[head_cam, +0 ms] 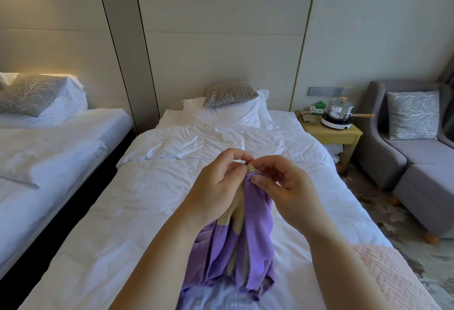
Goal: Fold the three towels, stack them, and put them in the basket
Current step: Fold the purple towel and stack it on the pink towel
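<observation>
A person's left hand [218,184] and right hand [282,186] meet above a white-sheeted bed [122,223]. Each pinches the top edge of a purple woven towel with beige patches [255,223] between thumb and forefinger, the other fingers loosely curled. The towel hangs in folds from the two hands, and its lower end is bunched on the bed below the forearms.

Below and to the right of the right hand, a pale pink ribbed towel [393,272] lies flat on the near corner of the bed, apart from the purple one.

Beyond the hands, a grey patterned cushion [231,93] rests on white pillows at the head of the bed. Farther right of the right hand, a steel pot with a wooden handle [340,109] sits on a yellow bedside table [336,135], next to a grey upholstered armchair [393,157]. Well left of the left hand stands a second white bed [49,150].
</observation>
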### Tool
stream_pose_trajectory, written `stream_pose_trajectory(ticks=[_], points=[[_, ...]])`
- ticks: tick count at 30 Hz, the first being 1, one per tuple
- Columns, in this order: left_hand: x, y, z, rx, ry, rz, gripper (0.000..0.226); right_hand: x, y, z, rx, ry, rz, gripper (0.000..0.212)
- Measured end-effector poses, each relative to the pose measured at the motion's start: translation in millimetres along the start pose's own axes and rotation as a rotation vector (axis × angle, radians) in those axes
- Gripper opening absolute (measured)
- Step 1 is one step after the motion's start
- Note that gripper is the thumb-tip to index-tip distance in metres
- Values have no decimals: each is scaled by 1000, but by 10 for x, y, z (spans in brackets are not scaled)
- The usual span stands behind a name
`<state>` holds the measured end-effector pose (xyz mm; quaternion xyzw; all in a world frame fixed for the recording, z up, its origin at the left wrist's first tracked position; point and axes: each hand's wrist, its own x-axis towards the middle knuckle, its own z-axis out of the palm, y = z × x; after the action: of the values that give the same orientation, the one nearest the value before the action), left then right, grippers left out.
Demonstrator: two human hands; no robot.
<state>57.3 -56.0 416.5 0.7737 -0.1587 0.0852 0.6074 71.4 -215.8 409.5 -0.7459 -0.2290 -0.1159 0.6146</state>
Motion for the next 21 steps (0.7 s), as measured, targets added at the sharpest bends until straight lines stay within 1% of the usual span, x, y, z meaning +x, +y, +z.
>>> stream_pose_trajectory(ticks=[4,9,13,15,19,21], points=[[-5,11,-10,17,5,62,17,8,-3,1,8,27,17,25],[14,-1,5,-10,97,34,18,24,21,37,-92,102,-19,25],[4,-34,83,-82,170,7,18,30,30,54,-168,96,-48,24],[1,-54,121,-88,215,-6,20,23,41,52,-125,87,-21,22],[0,-78,174,-14,278,35,26,1,54,59,137,75,41,17],[-11,-91,203,21,290,64,27,-5,50,75,219,86,51,16]])
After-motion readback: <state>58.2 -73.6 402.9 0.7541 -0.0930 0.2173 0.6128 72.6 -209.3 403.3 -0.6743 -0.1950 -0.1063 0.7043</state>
